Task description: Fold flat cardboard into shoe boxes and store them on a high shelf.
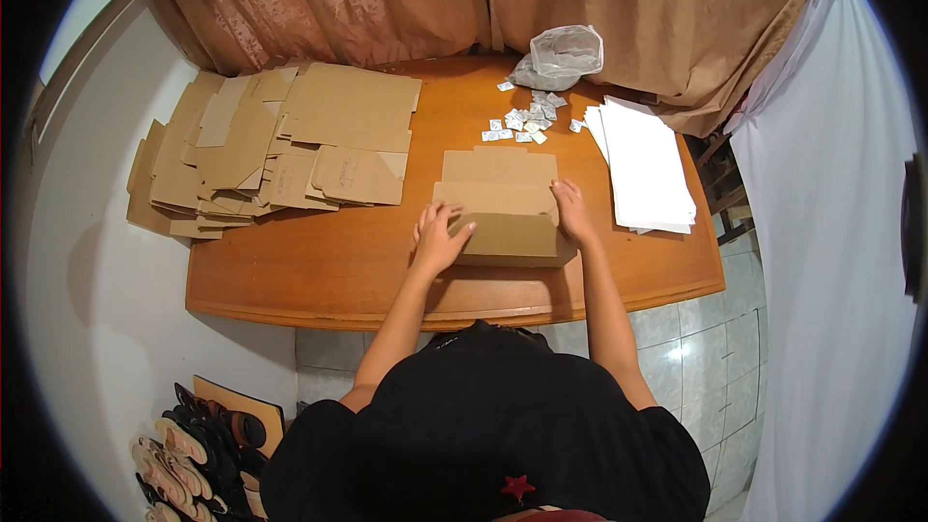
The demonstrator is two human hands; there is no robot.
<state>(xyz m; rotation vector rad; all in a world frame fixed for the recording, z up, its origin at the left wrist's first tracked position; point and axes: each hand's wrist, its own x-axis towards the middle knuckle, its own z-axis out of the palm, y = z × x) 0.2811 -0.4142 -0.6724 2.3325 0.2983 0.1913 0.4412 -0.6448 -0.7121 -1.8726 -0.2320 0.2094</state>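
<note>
A brown cardboard box (503,208) sits on the wooden table (319,266) in front of me, its lid flap lying back toward the far side. My left hand (440,237) presses on the box's left front corner with fingers spread. My right hand (572,213) rests along the box's right edge, fingers on the cardboard. Both hands touch the box from the sides.
A heap of flat cardboard blanks (261,150) covers the table's left part. A stack of white sheets (643,169) lies at the right. Several small white sachets (527,121) and a clear plastic bag (561,53) sit at the back. Shoes (193,454) lie on the floor lower left.
</note>
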